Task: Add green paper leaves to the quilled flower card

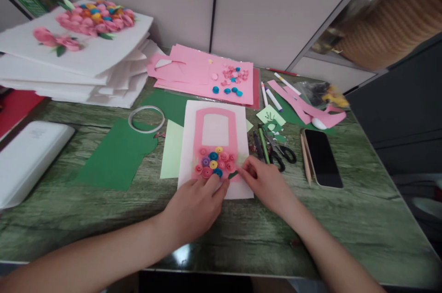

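Observation:
A white card [186, 145] lies on the green table with a pink frame [198, 131] glued on it and a cluster of rolled paper flowers [214, 162] in pink, blue, yellow and purple at its lower part. My left hand [195, 205] rests on the card's bottom edge, fingertips touching the flowers. My right hand [267, 184] pinches a small dark green paper leaf [233, 174] at the right side of the cluster.
Green paper [117, 155], a tape ring [147, 119] and a white case [27, 157] lie left. Pink sheets with loose flowers [203, 76] sit behind. Scissors [281, 152], pens [264, 145] and a phone [322, 157] lie right. Stacked finished cards [72, 49] sit far left.

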`<action>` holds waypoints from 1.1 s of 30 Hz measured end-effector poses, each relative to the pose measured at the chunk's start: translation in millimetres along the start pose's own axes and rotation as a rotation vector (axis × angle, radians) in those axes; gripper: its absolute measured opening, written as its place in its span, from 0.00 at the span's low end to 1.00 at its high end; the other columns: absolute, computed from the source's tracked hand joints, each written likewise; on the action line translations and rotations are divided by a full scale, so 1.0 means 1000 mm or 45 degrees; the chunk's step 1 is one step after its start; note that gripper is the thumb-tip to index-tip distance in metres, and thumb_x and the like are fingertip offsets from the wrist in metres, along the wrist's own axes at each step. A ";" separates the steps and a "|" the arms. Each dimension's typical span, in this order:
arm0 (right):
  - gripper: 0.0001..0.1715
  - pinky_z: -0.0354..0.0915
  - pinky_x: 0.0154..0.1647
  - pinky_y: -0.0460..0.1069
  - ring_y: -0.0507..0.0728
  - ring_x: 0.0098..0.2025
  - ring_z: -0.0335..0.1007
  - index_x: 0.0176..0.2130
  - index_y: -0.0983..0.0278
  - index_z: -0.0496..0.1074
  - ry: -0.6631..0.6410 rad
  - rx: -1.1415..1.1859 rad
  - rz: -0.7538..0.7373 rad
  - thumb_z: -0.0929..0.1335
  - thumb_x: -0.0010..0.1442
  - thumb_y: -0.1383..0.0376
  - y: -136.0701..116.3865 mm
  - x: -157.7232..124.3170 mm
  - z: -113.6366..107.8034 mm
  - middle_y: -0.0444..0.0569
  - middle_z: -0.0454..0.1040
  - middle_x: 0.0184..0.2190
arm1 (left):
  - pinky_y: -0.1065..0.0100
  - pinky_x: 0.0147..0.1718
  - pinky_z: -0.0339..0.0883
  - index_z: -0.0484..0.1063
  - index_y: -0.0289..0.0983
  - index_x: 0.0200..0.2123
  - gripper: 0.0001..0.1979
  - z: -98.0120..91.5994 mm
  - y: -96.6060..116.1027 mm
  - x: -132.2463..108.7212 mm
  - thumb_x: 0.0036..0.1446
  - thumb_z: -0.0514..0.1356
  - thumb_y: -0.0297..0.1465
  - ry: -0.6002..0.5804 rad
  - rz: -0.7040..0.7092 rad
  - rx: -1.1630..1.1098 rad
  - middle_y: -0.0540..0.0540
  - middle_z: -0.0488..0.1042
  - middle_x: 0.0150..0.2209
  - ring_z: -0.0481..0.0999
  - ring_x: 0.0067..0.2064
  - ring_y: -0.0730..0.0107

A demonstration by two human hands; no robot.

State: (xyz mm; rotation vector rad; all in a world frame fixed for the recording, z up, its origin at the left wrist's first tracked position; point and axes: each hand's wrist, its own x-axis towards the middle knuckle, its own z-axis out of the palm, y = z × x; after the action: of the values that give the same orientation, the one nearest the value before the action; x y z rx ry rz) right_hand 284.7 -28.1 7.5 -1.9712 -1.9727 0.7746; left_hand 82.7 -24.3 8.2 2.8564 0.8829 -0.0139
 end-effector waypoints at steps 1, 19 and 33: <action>0.10 0.53 0.24 0.45 0.51 0.22 0.63 0.28 0.63 0.63 0.000 -0.006 -0.001 0.63 0.61 0.63 0.000 0.000 0.000 0.41 0.69 0.21 | 0.59 0.31 0.73 0.62 0.33 0.55 0.20 0.000 0.000 0.000 0.59 0.50 0.27 0.008 -0.003 0.000 0.41 0.69 0.38 0.73 0.36 0.59; 0.09 0.54 0.26 0.46 0.52 0.23 0.66 0.29 0.62 0.63 0.007 -0.078 0.017 0.62 0.61 0.63 -0.001 0.000 0.003 0.42 0.70 0.21 | 0.60 0.29 0.71 0.64 0.31 0.55 0.24 0.005 0.008 0.005 0.62 0.50 0.40 0.126 -0.039 -0.004 0.40 0.74 0.38 0.75 0.36 0.57; 0.08 0.53 0.25 0.45 0.52 0.22 0.63 0.29 0.63 0.64 0.005 -0.043 -0.028 0.61 0.60 0.65 -0.001 -0.001 0.001 0.42 0.69 0.21 | 0.64 0.25 0.69 0.71 0.30 0.47 0.19 0.002 0.003 0.003 0.62 0.51 0.37 0.292 0.038 0.042 0.41 0.77 0.31 0.77 0.31 0.60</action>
State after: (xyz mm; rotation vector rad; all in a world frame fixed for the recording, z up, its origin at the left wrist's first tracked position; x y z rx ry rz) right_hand 283.3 -29.1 8.0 -1.9649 -2.0145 0.7364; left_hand 87.0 -25.5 6.7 2.9431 0.8860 0.3108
